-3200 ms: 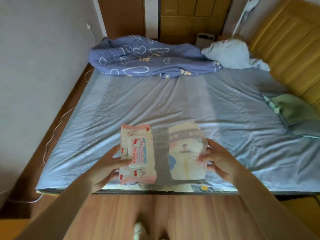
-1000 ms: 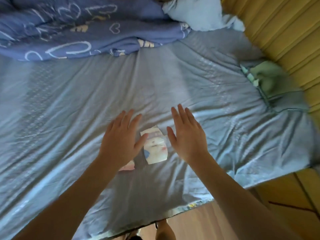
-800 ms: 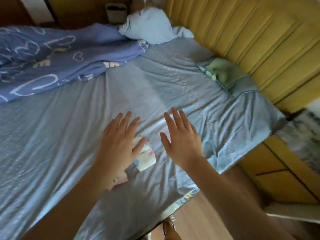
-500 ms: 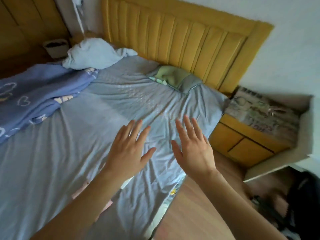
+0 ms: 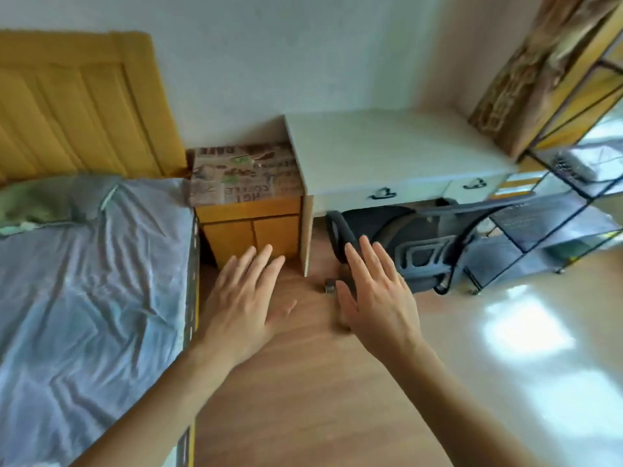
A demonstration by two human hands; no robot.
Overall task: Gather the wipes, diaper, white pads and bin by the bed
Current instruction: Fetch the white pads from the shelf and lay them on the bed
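Observation:
My left hand [image 5: 246,298] and my right hand [image 5: 377,294] are both held out flat, palms down and fingers spread, over the wooden floor beside the bed [image 5: 84,281]. Neither hand holds anything. The bed with its pale blue sheet fills the left side of the view. The wipes pack, the diaper, the white pads and the bin are out of view.
A yellow nightstand [image 5: 249,227] with a patterned cover stands between the headboard [image 5: 77,106] and a white desk [image 5: 387,156]. A black office chair [image 5: 404,247] lies tipped under the desk. A wire shelf unit [image 5: 556,210] stands at the right. A green pillow [image 5: 43,200] lies on the bed.
The view has swung right from the bed to the nightstand, desk and floor. The wipes and diaper, set down on the sheet, have left the view. Both hands stay open.

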